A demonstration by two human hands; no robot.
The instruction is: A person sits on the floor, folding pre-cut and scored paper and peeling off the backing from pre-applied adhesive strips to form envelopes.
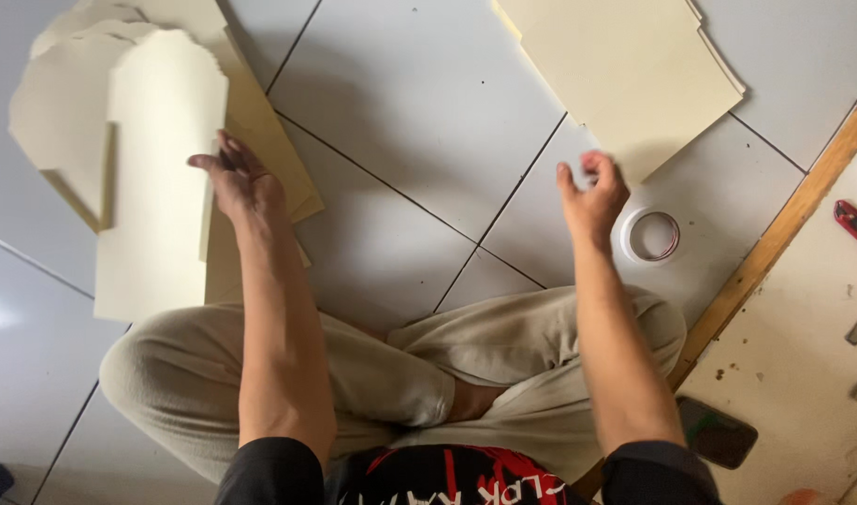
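Now we see the left hand [241, 182], fingers spread open, resting against the edge of a tall cream card piece [162, 178] that lies atop a loose pile of cut card [64, 112], likely steadying it. The right hand [592, 196] hovers half-curled and holding nothing, just beside a roll of tape [651, 236] and below a second stack of sheets [625, 65]. We're cross-legged on pale grey floor tiles [419, 112], a wooden board [784, 224] with a red cutter [855, 224] to the right.
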